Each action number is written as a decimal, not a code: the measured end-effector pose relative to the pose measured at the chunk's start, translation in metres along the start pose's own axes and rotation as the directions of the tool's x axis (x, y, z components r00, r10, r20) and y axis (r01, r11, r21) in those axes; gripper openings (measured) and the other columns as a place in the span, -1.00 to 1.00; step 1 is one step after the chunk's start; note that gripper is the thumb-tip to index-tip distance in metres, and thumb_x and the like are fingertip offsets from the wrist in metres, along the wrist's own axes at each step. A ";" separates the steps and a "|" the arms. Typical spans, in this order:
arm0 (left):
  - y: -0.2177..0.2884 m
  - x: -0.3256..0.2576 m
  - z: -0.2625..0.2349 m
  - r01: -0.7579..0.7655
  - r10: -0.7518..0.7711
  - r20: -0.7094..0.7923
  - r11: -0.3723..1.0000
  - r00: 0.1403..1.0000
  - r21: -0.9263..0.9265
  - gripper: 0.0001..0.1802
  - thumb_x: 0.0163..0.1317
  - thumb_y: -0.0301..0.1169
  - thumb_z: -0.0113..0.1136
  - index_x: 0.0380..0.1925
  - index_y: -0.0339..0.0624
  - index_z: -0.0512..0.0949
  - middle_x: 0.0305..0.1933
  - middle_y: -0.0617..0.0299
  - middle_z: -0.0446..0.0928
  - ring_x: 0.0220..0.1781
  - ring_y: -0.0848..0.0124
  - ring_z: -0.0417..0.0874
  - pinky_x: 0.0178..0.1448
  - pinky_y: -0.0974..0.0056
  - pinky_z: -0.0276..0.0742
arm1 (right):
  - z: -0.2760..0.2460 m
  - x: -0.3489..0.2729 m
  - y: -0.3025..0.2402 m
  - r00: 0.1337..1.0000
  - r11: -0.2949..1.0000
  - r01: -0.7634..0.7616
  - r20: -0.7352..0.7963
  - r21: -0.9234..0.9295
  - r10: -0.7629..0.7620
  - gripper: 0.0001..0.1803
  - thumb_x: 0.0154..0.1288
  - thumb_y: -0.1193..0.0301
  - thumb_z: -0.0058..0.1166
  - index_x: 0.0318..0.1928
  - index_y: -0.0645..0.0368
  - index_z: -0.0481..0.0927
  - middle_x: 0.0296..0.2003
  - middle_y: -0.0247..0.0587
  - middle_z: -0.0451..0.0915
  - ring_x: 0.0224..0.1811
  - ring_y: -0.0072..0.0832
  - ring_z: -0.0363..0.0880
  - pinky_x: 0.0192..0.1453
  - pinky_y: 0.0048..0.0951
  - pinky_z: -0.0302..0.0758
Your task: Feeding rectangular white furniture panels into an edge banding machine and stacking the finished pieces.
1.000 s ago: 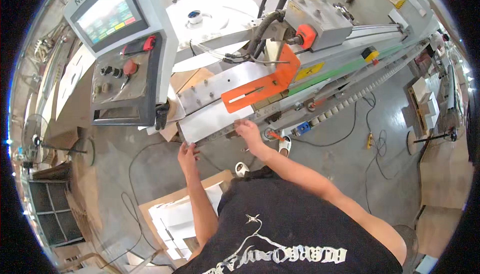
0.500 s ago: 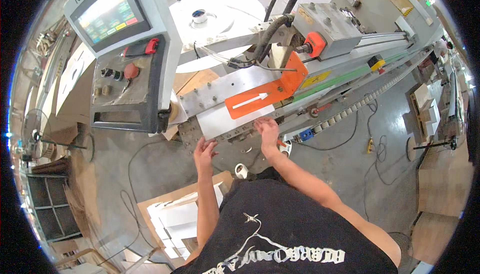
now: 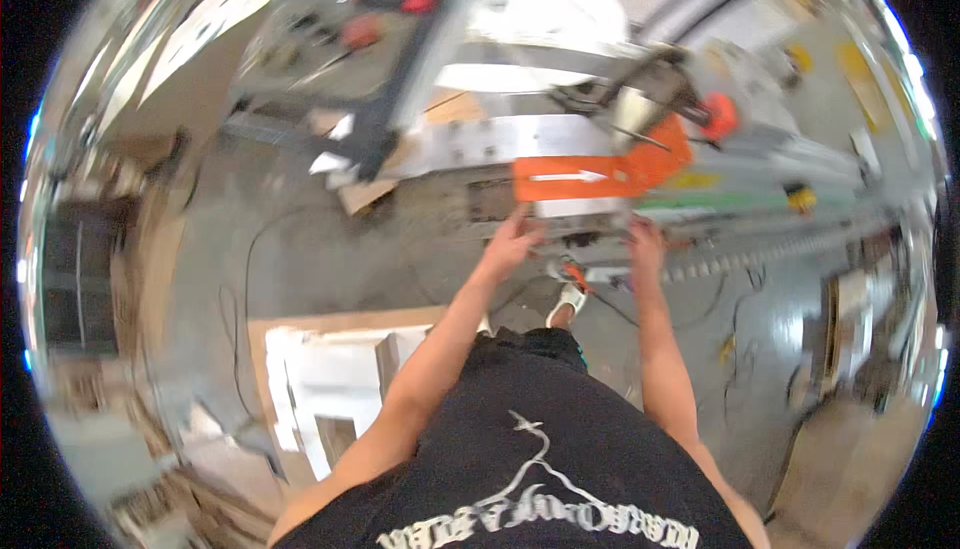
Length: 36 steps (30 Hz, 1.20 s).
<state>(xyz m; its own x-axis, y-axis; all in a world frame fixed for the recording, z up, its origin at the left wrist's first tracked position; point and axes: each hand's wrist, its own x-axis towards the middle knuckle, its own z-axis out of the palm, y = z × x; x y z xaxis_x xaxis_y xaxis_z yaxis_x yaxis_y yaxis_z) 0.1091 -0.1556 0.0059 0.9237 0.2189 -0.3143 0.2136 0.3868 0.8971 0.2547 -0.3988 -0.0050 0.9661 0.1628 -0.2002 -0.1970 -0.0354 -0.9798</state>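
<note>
Head view — both hands' fingers, seemingly spread, touch the machine below its orange arrow plate (image 3: 590,177).

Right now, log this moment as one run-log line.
left hand: on machine edge | right hand: on machine edge | orange guard: above hands

Bare skin of the left hand (image 3: 512,239) and right hand (image 3: 645,244) is meeting the machine's brushed grey metal plate (image 3: 480,144); the orange guard (image 3: 600,174) is looking like smooth painted metal or plastic, the concrete floor (image 3: 330,259) is showing matt and scuffed, the black shirt (image 3: 540,449) is hanging as soft cloth
</note>
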 end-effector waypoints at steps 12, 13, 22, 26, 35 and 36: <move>-0.104 -0.252 -0.276 0.175 0.337 -0.926 0.935 -0.171 0.308 -0.82 0.19 -0.32 0.22 -0.38 -0.22 0.58 -0.45 0.15 0.58 -0.42 0.33 0.58 -0.27 0.24 0.49 | -0.040 -0.067 0.038 0.723 -0.047 0.577 0.536 -0.816 -0.435 -0.85 0.28 0.37 0.03 -0.20 0.10 0.59 -0.05 -0.18 0.56 0.12 -0.07 0.39 0.30 0.11 0.15; -0.124 -0.285 -0.286 0.257 0.415 -0.853 0.903 -0.316 0.345 -0.79 0.15 -0.29 0.24 -0.38 -0.22 0.57 -0.45 0.14 0.57 -0.39 0.27 0.58 -0.26 0.22 0.49 | -0.042 -0.061 0.043 0.778 0.013 0.538 0.491 -0.843 -0.392 -0.82 0.32 0.33 0.00 -0.18 0.11 0.60 -0.04 -0.16 0.56 0.11 -0.08 0.40 0.32 0.16 0.11; -0.289 -0.392 -0.271 0.324 -0.457 -0.737 0.690 -0.497 -0.647 -0.17 0.11 0.02 0.29 0.18 -0.41 0.31 0.21 -0.11 0.40 0.26 0.04 0.40 0.28 0.14 0.34 | -0.054 -0.035 0.047 0.874 0.055 0.483 0.477 -0.874 -0.093 -0.61 0.44 0.15 -0.19 -0.16 0.14 0.64 -0.23 -0.15 0.62 -0.09 -0.13 0.51 0.03 -0.17 0.34; -0.341 -0.382 -0.274 -0.057 -0.447 -0.840 0.890 -0.306 -0.453 -0.01 -0.01 0.13 0.35 0.22 -0.41 0.27 0.25 -0.05 0.38 0.26 0.08 0.40 0.27 0.19 0.34 | -0.050 -0.031 0.033 0.874 0.160 0.476 0.485 -0.865 0.026 -0.53 0.45 0.13 -0.23 -0.30 0.19 0.66 -0.38 -0.11 0.64 -0.25 -0.12 0.56 -0.07 -0.20 0.40; -0.340 -0.412 -0.260 -0.429 -0.708 -0.675 0.555 0.206 -0.713 0.11 -0.15 0.32 0.32 0.36 0.06 0.14 0.35 0.16 0.24 0.31 0.00 0.27 0.12 -0.44 0.24 | -0.034 -0.022 0.027 0.816 0.123 0.499 0.513 -0.858 0.269 -0.48 0.40 0.04 -0.13 -0.37 0.23 0.67 -0.52 -0.10 0.61 -0.45 -0.27 0.53 -0.23 -0.29 0.42; -0.331 -0.386 -0.271 -0.477 -0.722 -0.631 0.465 0.282 -0.746 0.03 -0.12 0.24 0.36 0.32 0.06 0.21 0.35 0.17 0.24 0.34 0.01 0.21 0.21 -0.41 0.19 | -0.071 0.009 0.037 0.811 0.063 0.546 0.546 -0.835 0.207 -0.46 0.37 0.01 -0.10 -0.35 0.26 0.67 -0.53 -0.12 0.60 -0.45 -0.29 0.53 -0.21 -0.31 0.42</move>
<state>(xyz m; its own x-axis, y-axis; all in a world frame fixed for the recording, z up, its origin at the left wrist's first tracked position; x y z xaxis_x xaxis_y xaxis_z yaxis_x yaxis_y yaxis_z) -0.4042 -0.1257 -0.2534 -0.0942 0.3479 -0.9328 -0.5784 0.7435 0.3357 0.2678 -0.4688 -0.0427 0.6521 0.6636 -0.3666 0.6545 -0.7368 -0.1695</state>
